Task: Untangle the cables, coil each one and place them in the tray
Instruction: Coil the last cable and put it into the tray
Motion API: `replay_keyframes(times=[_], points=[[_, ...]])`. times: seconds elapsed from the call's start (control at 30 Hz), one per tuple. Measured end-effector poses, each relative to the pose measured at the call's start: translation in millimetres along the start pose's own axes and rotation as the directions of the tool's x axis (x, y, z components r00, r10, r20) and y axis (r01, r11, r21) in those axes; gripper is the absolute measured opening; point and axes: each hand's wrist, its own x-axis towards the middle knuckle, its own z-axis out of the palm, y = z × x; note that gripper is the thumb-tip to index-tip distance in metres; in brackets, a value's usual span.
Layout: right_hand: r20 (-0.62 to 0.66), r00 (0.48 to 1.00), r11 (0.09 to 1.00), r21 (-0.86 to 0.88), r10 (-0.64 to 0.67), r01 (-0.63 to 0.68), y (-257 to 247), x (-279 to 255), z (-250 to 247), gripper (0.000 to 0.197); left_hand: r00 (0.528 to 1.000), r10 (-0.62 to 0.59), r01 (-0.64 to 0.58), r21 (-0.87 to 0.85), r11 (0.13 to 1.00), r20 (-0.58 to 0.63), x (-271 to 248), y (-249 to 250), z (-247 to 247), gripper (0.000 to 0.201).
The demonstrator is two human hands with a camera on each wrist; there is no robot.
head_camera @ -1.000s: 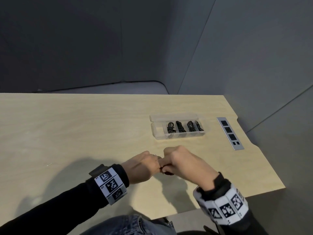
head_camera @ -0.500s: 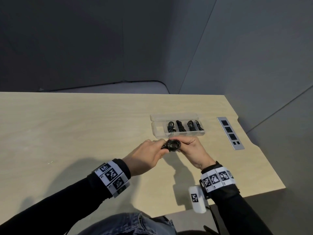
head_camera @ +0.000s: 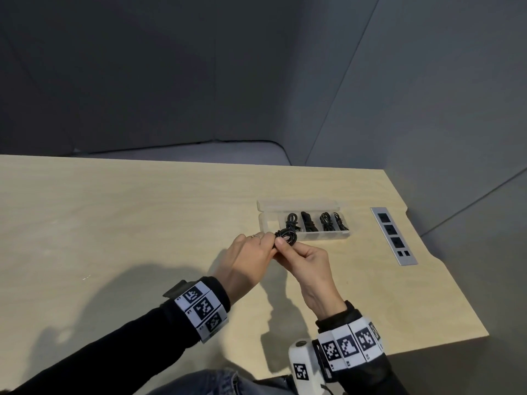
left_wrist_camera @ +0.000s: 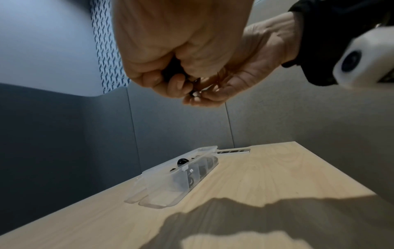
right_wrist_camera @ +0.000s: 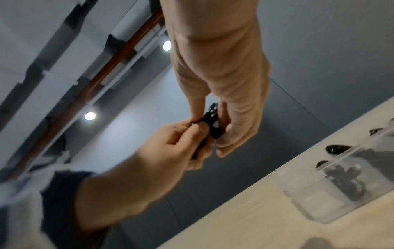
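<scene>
Both hands hold a small black coiled cable (head_camera: 286,236) above the table, just in front of the tray. My left hand (head_camera: 266,246) grips its left side with curled fingers. My right hand (head_camera: 286,249) pinches the coil's near edge between thumb and fingers. In the left wrist view the cable (left_wrist_camera: 172,70) is mostly hidden inside the left hand (left_wrist_camera: 170,84). The right wrist view shows the cable (right_wrist_camera: 211,118) pinched by the right hand (right_wrist_camera: 213,121). The clear plastic tray (head_camera: 269,223) holds several coiled black cables (head_camera: 310,222); its leftmost compartment is bare.
A grey socket strip (head_camera: 393,240) is set into the light wooden table (head_camera: 142,223) to the right of the tray. The tray's lid (head_camera: 296,205) lies open behind it. Grey padded walls surround the table. The table's near edge runs just under my wrists.
Both hands rose from low near the table's front edge and moved forward to the tray. The coil, hidden between them before, now shows between the fingers.
</scene>
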Motion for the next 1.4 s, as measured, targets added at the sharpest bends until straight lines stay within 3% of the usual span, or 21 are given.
replay_keyframes(times=[0.1,0.17,0.23,0.3,0.37,0.47,0.57,0.7,0.8,0.87,1.0,1.17,1.33,1.4], points=[[-0.051,0.998,0.999,0.022,0.027,-0.026,2,4,7,0.015,0.994,0.037,-0.029,0.077,0.997,-0.105,1,-1,-1,0.026],[-0.090,0.995,0.999,-0.021,0.042,-0.044,5,9,11,0.013,0.997,0.029,-0.019,0.129,0.991,-0.073,2,0,-2,0.027],[-0.113,0.992,0.994,-0.086,0.051,-0.060,12,16,13,0.046,1.000,-0.018,0.021,0.130,0.991,-0.024,1,1,4,0.028],[-0.128,0.990,0.985,-0.153,0.055,-0.074,17,26,16,0.057,0.995,-0.097,0.095,0.069,0.993,0.027,-2,-3,14,0.032],[-0.143,0.989,0.974,-0.214,0.048,-0.079,20,39,16,0.046,0.988,-0.136,0.137,-0.009,0.991,0.069,-6,-10,22,0.030],[-0.170,0.985,0.956,-0.283,0.025,-0.074,17,64,10,0.014,0.994,-0.050,0.051,-0.010,0.999,0.102,-13,-25,29,0.045],[-0.241,0.970,0.927,-0.370,-0.034,-0.060,8,98,-1,0.015,0.991,-0.052,0.056,-0.033,0.998,0.125,-20,-39,26,0.042],[-0.277,0.946,0.750,-0.659,-0.170,-0.058,-6,131,-11,0.020,0.958,-0.205,0.205,0.025,0.979,0.202,-41,-67,31,0.042],[-0.177,0.965,0.591,-0.806,-0.191,-0.031,-9,139,-11,0.022,0.907,-0.350,0.337,0.093,0.937,0.233,-55,-84,35,0.038],[-0.101,0.985,0.532,-0.847,-0.141,-0.010,-7,143,-8,0.021,0.871,-0.409,0.380,0.154,0.912,0.271,-61,-92,37,0.037],[-0.001,0.998,0.428,-0.904,-0.063,0.026,3,152,3,0.013,0.853,-0.419,0.359,0.231,0.904,0.312,-67,-99,37,0.043],[-0.010,1.000,0.254,-0.967,-0.004,-0.009,19,157,15,0.020,0.844,-0.414,0.337,0.264,0.904,0.342,-66,-100,37,0.048],[0.022,0.993,0.176,-0.984,-0.112,0.042,39,154,19,0.013,0.835,-0.430,0.353,0.265,0.897,0.343,-63,-98,37,0.047],[0.089,0.990,0.084,-0.992,-0.112,0.098,42,153,17,0.001,0.838,-0.431,0.359,0.256,0.897,0.336,-61,-98,36,0.044]])
